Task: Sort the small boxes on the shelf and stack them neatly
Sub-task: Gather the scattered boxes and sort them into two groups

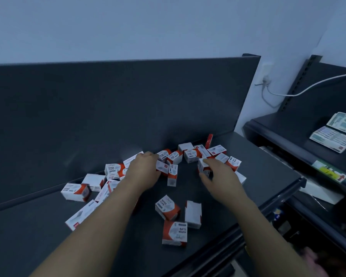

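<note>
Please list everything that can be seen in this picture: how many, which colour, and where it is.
small boxes: over twenty, white and red, scattered on the shelf, mostly near the back panel
shelf: one, dark grey, centre
back panel: one, dark grey, behind the shelf
wall: one, pale, above and behind
cable: one, white, plugged in at the wall, upper right
neighbouring shelf: one, dark, right
flat packets: a few, white and green, on the neighbouring shelf
label: one, green and yellow, on that shelf's front edge
left hand: one, grips a small box mid-heap
right hand: one, grips another further right
</note>
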